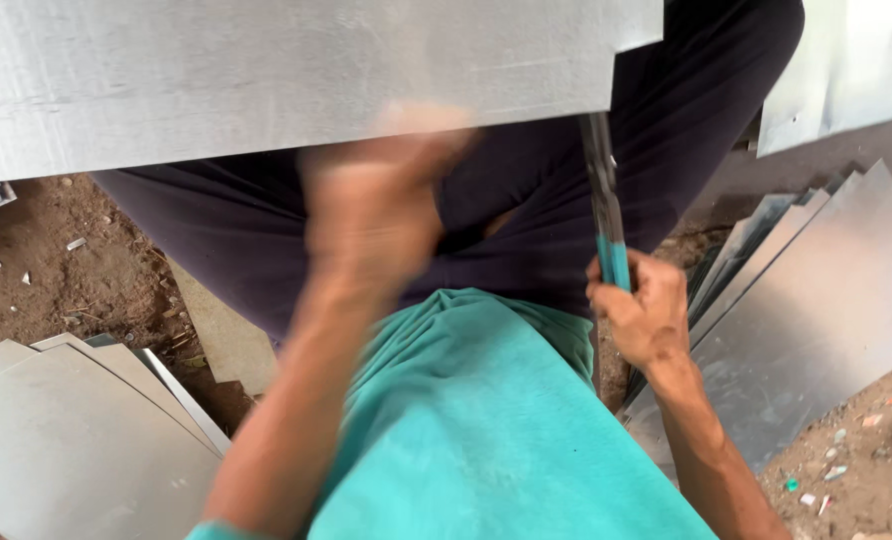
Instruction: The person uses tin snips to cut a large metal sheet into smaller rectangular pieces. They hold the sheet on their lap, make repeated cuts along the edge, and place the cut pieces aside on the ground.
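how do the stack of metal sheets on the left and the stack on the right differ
The left stack of sheets lies low in the near corner, its sheets fanned with rounded corners showing. The right stack of sheets leans up at a slant, its sheets longer with straighter, squarer corners, and it reaches close to the right hand, which grips teal-handled snips. The left stack sits clear of the blurred left hand. Both are dull grey metal on bare dirt.

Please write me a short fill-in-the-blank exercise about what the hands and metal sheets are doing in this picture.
1. The right hand grips tin snips whose handles are ____ in colour.
2. The snips' blades meet the lower edge of the large metal ____.
3. The left hand looks ____ from motion.
4. Stacked metal sheets lie on the ____ ground.

Missing words: teal; sheet; blurred; dirt
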